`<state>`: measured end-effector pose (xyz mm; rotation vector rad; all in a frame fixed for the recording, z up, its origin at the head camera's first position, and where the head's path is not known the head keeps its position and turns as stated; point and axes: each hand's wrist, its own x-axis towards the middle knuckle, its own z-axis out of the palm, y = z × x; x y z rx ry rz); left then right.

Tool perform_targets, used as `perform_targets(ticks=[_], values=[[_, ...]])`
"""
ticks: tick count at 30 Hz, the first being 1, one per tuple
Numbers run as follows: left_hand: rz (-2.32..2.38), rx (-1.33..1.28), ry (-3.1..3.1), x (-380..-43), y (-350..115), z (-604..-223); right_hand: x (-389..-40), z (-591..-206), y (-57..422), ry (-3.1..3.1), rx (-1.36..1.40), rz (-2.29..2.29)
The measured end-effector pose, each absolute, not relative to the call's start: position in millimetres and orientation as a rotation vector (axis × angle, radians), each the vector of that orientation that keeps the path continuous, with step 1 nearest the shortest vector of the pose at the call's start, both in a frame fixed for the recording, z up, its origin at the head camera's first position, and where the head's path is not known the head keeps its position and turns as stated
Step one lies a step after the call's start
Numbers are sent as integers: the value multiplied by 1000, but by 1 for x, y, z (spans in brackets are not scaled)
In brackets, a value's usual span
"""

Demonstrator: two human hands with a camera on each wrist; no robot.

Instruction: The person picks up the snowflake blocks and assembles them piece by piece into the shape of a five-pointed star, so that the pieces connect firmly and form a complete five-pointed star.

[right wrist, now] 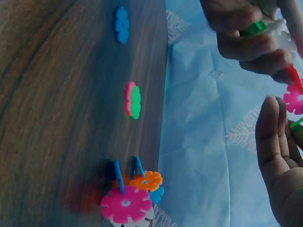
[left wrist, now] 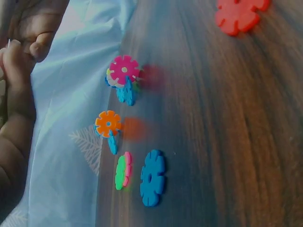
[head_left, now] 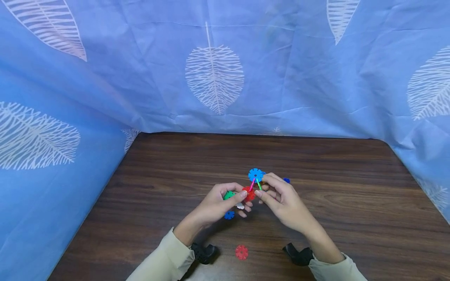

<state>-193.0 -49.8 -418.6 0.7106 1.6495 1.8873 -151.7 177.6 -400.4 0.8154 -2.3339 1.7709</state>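
My left hand point(head_left: 214, 201) grips a linked cluster of notched plastic discs: a red disc point(head_left: 249, 194), a green disc point(head_left: 229, 195) and a white disc point(head_left: 240, 205). A pink disc point(head_left: 252, 184), edge-on, and a blue disc point(head_left: 255, 175) rise above the red one. From the other side, my right hand point(head_left: 286, 201) pinches a light green disc point(head_left: 259, 184), also edge-on, close beside the pink disc. In the right wrist view the pink disc point(right wrist: 294, 99) shows between both hands. Fingers hide part of the cluster.
On the brown wooden table point(head_left: 158, 164), a loose red disc point(head_left: 241, 252) lies near the front and a blue disc point(head_left: 229, 215) below my left hand. Farther discs include a standing pink one point(left wrist: 124, 71), an orange one point(left wrist: 108, 124) and a green-and-pink pair point(right wrist: 133, 100). Blue leaf-patterned cloth point(head_left: 158, 78) surrounds the table.
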Motion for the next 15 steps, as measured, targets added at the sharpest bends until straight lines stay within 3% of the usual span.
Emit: perform_targets(ticks=[15], values=[[1813,734,1692,-190,-52,-419,-155,-405,164,-2278,784,1038]])
